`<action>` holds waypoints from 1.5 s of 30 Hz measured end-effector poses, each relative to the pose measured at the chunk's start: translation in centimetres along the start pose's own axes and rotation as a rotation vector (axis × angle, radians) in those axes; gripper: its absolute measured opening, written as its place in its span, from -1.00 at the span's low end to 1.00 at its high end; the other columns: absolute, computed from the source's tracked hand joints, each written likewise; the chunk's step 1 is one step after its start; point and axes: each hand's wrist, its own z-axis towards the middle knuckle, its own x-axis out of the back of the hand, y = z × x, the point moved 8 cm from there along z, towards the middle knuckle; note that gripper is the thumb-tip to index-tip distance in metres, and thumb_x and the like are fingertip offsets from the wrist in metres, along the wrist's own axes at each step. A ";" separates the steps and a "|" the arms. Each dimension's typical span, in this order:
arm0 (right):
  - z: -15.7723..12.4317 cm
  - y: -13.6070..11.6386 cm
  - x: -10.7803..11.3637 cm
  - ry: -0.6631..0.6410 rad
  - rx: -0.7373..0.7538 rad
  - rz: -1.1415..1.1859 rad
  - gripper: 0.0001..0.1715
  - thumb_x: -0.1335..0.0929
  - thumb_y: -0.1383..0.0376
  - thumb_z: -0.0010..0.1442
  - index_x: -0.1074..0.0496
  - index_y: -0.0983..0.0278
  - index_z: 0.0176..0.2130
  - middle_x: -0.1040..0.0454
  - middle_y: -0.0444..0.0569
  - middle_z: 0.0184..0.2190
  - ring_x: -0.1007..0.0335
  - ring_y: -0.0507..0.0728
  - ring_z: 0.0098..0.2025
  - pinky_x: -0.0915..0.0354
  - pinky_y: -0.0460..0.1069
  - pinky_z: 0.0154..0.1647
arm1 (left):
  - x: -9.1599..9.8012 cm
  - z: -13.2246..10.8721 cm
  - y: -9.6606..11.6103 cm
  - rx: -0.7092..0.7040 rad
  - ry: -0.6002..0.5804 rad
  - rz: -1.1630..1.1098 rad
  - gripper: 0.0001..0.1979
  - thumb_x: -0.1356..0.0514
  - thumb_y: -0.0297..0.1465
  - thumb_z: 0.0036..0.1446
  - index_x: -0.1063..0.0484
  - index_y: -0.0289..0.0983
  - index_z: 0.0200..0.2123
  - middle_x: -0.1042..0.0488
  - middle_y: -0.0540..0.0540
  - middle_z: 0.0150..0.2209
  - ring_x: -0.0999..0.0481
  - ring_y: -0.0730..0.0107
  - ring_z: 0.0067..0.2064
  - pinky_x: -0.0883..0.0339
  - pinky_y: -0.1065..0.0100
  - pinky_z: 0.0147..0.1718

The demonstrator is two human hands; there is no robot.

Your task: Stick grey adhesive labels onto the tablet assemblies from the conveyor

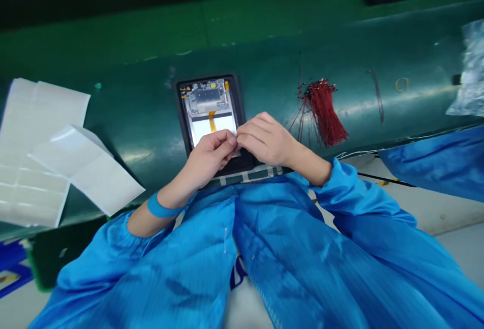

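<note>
Smooth dark green matting (143, 112) covers the workbench, its near edge running just in front of the person's blue smock (181, 268). On it, directly ahead of the body, sits a black rectangular tray with a raised rim (238, 98), and in this lies an opened flat electronic device with a grey-and-silver circuit board (206, 99) at its far end, a white panel (200, 128) nearer the person and an orange ribbon cable (212, 121) running down between them. The device's long axis points away from the person, its far end leaning slightly to the left.

Both hands are at the near end of that axis, so the board lies beyond them, forward and a little left. The left hand (216, 151) covers part of the white panel and is the nearer to the device's middle line; the right hand (264, 140) comes in from the right, across the tray's right side. Their fingertips meet above the near right part of the device, thumbs and fingers drawn narrow in a pinch. Whether something small is held between them, I cannot tell.

Well apart to the right lies a bundle of thin dark red wires (328, 117), nearer the right hand than the left.
</note>
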 end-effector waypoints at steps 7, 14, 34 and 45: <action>-0.5 0.1 -1.7 -0.028 -0.391 0.553 -0.86 -0.31 0.35 0.48 -0.40 0.26 -0.21 -0.46 -0.14 -0.34 -0.31 0.03 -0.31 -0.19 -0.03 -0.23 | 1.3 -2.5 0.8 -0.256 0.130 0.374 -0.72 -0.28 -0.19 0.30 -0.44 -0.29 -0.32 -0.38 0.00 -0.48 -0.26 0.51 -0.49 -0.14 0.44 -0.50; -2.0 -2.1 -4.2 -0.215 -0.252 0.175 -0.73 -0.28 0.31 0.50 -0.49 0.28 -0.24 -0.50 0.01 -0.28 -0.19 0.18 -0.19 -0.03 0.10 -0.15 | 4.9 -6.7 -0.3 -0.430 0.459 0.776 -0.76 -0.21 -0.28 0.39 -0.53 -0.25 0.02 -0.48 0.02 -0.40 -0.40 0.47 -0.46 -0.27 0.39 -0.40; -1.9 -3.9 -4.9 -0.315 -0.133 0.022 -0.68 -0.26 0.36 0.51 -0.46 0.27 -0.29 -0.48 0.04 -0.29 -0.12 0.21 -0.17 -0.04 0.11 -0.14 | 2.0 -8.0 -3.1 -0.932 0.404 1.294 -0.61 -0.23 -0.52 0.26 -0.61 -0.14 0.10 -0.48 -0.23 0.08 -0.38 0.06 0.05 -0.30 0.07 -0.02; -1.4 -4.4 -4.2 -0.248 -0.095 -0.034 -0.76 -0.34 0.39 0.45 -0.49 0.31 -0.31 -0.47 0.02 -0.33 -0.12 0.20 -0.21 -0.05 0.09 -0.16 | 1.3 -7.5 -3.3 -0.885 0.382 1.426 -0.65 -0.22 -0.47 0.28 -0.63 -0.13 0.09 -0.54 -0.24 0.09 -0.40 0.04 0.04 -0.26 0.06 -0.04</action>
